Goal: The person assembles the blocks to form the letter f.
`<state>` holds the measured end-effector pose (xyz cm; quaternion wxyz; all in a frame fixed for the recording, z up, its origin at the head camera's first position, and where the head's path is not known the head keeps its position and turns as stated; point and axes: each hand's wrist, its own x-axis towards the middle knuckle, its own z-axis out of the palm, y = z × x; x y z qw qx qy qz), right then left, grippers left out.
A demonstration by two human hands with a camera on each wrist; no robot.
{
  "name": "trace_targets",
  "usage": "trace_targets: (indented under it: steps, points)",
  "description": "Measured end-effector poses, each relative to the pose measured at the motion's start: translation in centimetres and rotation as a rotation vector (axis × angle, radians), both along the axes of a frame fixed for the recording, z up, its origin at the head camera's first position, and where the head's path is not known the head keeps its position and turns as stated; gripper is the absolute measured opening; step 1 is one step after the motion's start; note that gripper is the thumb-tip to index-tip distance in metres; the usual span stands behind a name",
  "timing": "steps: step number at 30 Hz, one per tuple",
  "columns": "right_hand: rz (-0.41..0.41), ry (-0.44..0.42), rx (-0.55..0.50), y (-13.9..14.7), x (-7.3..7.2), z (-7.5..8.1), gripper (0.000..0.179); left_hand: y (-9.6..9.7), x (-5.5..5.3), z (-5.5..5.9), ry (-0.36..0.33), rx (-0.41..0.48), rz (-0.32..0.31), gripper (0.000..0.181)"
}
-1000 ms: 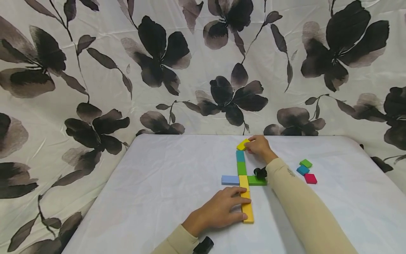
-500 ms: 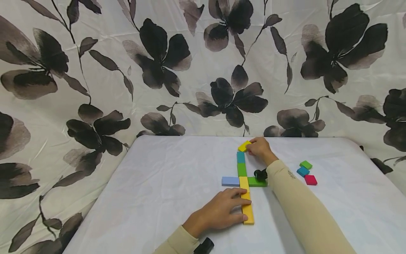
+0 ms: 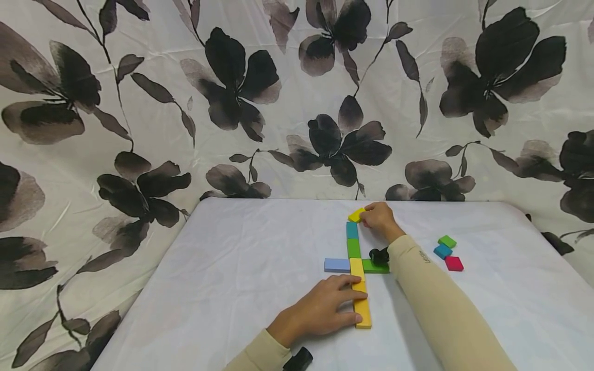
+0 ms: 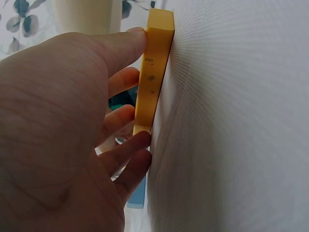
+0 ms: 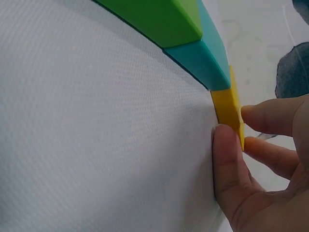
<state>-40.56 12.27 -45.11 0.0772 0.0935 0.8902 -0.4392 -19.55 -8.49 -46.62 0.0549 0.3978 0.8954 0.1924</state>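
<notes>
Pinching an angled yellow block (image 3: 355, 215) against a teal block (image 3: 352, 230) with right hand (image 3: 380, 218); resting left hand (image 3: 322, 306), unclenched, on orange-yellow blocks (image 3: 362, 307).

A hand could pass over the desk (image 3: 260, 237) well left of the right grip (image 3: 381, 219); the teal block (image 3: 352, 230) bars its near-left side, the floral cloth (image 3: 287, 185) rises beyond.

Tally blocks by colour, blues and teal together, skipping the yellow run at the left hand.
Yellow: 1, yellow block in right hand
Green: 3, green column block, green side block, loose green block
Blue: 3, teal block, light blue block, loose blue block
Red: 1, red block
Total: 8
</notes>
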Motion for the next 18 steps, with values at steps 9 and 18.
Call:
trace_targets:
  steps: [9, 18]
  points:
    - [-0.009, -0.001, -0.048, 0.06, 0.59, 0.38, 0.044, -0.02, 0.10, -0.02, 0.000, -0.008, 0.013, 0.045]
    - [-0.008, 0.004, -0.071, 0.65, 0.94, 0.46, 0.040, 0.10, 0.07, -0.08, -0.003, -0.008, 0.018, 0.045]
